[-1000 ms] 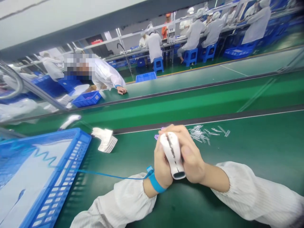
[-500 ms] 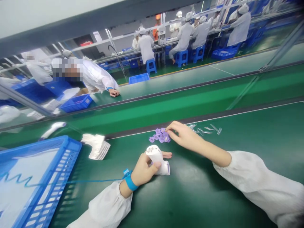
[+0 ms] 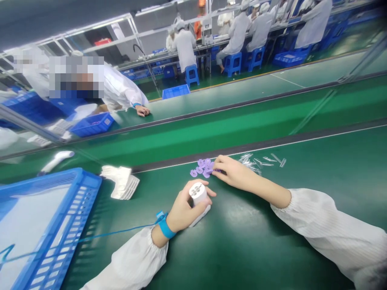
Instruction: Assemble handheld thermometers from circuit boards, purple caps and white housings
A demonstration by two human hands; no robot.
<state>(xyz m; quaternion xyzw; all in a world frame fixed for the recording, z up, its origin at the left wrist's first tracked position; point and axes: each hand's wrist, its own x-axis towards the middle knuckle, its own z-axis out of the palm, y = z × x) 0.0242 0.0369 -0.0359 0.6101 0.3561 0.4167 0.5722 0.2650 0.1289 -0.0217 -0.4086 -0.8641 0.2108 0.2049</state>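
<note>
My left hand (image 3: 184, 209) is wrapped round a white plastic housing (image 3: 198, 194), whose end with several round holes faces up. The housing's lower part rests close to the green bench, partly hidden by my fingers. At the right edge of a small heap of purple plastic pieces (image 3: 200, 168), my right hand (image 3: 232, 172) has its thumb and fingers closed about one purple piece, mostly covered by the fingertips. A blue wrist strap (image 3: 165, 228) with a cord is on my left wrist.
Small clear plastic strips (image 3: 249, 162) lie behind my right hand. To the left are stacked white plastic shells (image 3: 121, 183), a blue basket (image 3: 87, 189) and another white part (image 3: 56, 162). A co-worker's hand (image 3: 142, 110) rests across the green divider (image 3: 187, 139).
My left hand has turned the white housing so its holed end faces up more. My right fingers have closed in on the purple heap. The view has shifted slightly.
</note>
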